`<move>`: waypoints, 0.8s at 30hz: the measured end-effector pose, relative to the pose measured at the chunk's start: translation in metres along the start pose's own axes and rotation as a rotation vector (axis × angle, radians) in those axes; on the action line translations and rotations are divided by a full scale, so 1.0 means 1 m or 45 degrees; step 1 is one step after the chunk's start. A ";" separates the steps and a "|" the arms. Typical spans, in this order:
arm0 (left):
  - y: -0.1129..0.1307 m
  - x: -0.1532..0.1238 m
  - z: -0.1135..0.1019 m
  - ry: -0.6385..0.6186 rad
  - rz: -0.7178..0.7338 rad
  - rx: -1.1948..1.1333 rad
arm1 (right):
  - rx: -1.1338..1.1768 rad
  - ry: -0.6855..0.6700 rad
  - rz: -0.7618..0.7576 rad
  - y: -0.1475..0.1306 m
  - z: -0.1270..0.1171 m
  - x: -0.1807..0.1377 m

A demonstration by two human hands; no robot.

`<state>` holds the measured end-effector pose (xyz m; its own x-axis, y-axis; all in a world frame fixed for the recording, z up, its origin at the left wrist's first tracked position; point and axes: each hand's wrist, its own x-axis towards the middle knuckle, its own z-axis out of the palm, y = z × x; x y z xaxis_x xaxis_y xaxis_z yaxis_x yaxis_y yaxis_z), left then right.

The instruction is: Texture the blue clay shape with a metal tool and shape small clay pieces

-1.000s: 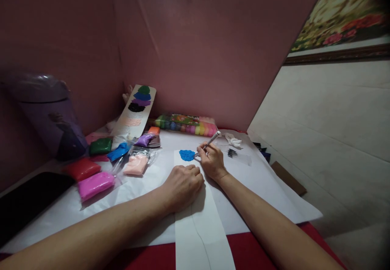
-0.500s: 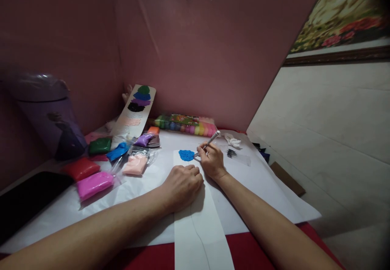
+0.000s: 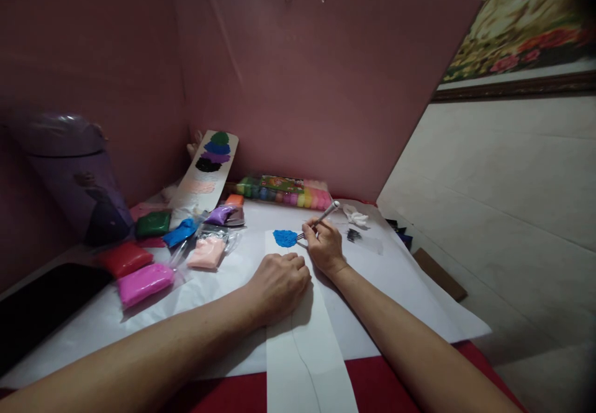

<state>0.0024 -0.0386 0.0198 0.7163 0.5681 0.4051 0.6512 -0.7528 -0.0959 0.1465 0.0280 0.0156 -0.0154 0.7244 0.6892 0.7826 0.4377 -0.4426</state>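
Observation:
A long white card strip (image 3: 302,344) with a thin pencil line lies in front of me. Blue clay (image 3: 285,238) is spread in a rough patch at its far end. In my right hand (image 3: 325,248) is a small metal fork (image 3: 326,214), gripped between thumb and fingers; its prongs touch or nearly touch the right edge of the blue patch. My left hand (image 3: 284,281) rests on the strip just below the patch, fingers curled under and closed. Whatever may be inside those fingers is hidden.
Bagged clay, pink (image 3: 145,284), red (image 3: 125,258), peach (image 3: 207,253) and blue (image 3: 180,233), lies left. A card with coloured patches (image 3: 216,164) leans behind, beside a clay pack (image 3: 284,192). A purple canister (image 3: 79,177) stands far left; white crumpled material (image 3: 356,215) lies right.
The fork's handle end has tipped slightly to the right, with its prongs still at the patch's right edge. My left hand stays in place.

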 end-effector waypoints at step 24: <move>0.000 0.001 -0.001 -0.031 -0.009 0.017 | -0.020 0.084 0.050 0.003 0.003 0.000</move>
<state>0.0029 -0.0381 0.0212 0.7175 0.5813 0.3837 0.6594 -0.7444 -0.1052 0.1470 0.0312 0.0125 0.0561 0.7038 0.7082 0.7914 0.4011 -0.4613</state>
